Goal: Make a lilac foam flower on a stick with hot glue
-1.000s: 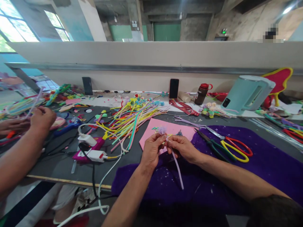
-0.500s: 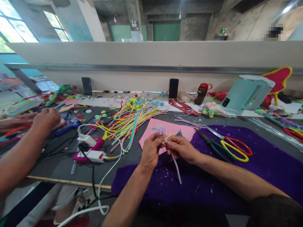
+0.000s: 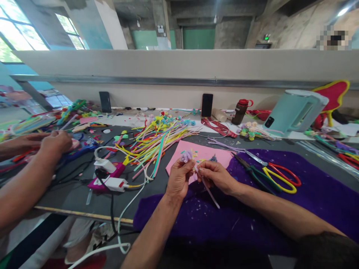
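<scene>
My left hand [image 3: 178, 177] is closed in a pinch on a lilac pipe-cleaner flower [image 3: 186, 155], whose fuzzy loops stick out above the thumb. Close against it, my right hand [image 3: 215, 175] pinches a lilac pipe cleaner [image 3: 211, 195] just below the flower. The free end slants down to the right over a purple cloth [image 3: 316, 190]. Fingers hide where the pipe cleaner meets the flower. Behind both hands lies a pink sheet [image 3: 175, 160] with small coloured bits on it.
Right of my hands lie dark-handled pliers [image 3: 256, 175] and red-and-yellow scissors [image 3: 280, 177]. A pile of pipe cleaners [image 3: 151, 144] and a power strip [image 3: 112, 183] with cables are to the left. Another person's hand [image 3: 56, 144] works at far left. A kettle [image 3: 294, 110] stands back right.
The pipe cleaner's free end has swung up and to the right. The flower has tipped slightly left in my left hand. Both hands keep their pinch, and the view has shifted a little.
</scene>
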`<move>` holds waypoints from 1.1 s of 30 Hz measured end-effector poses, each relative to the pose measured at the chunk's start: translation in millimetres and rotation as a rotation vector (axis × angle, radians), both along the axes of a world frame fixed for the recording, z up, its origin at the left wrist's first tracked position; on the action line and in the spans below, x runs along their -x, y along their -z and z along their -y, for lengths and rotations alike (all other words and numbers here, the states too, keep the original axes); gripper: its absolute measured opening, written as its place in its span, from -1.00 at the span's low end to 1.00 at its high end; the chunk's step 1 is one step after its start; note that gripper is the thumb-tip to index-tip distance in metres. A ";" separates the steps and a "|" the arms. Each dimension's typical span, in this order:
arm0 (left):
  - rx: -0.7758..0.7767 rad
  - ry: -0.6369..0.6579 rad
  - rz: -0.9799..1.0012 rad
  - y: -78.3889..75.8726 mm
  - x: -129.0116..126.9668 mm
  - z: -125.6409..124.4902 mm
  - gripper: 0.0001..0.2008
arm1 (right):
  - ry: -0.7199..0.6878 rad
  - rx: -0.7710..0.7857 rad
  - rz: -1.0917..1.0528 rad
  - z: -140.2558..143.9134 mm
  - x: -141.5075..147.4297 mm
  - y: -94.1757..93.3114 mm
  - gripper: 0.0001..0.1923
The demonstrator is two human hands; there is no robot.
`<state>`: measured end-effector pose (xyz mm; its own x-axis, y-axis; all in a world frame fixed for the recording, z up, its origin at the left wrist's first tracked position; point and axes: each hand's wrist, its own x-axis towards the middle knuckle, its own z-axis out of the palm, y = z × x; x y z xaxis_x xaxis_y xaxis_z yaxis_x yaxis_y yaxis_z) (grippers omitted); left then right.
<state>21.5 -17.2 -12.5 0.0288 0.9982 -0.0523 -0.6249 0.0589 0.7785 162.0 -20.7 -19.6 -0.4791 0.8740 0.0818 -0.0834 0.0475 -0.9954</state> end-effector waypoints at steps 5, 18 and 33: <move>-0.021 0.000 -0.026 -1.0 0.0 0.3 -0.78 | -0.004 -0.013 0.001 0.6 -0.2 -0.7 -0.75; 0.005 0.064 -0.055 -2.7 2.2 2.8 -0.80 | 0.000 0.008 0.023 2.2 -0.4 -0.3 -0.72; -0.005 0.141 -0.109 -4.4 2.3 5.4 -0.80 | -0.015 0.009 0.027 0.2 -0.8 5.7 -0.66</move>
<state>19.2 -22.6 -8.1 0.1629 0.9850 -0.0575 -0.5231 0.1356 0.8414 162.8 -20.9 -25.3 -0.4940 0.8674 0.0606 -0.0574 0.0370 -0.9977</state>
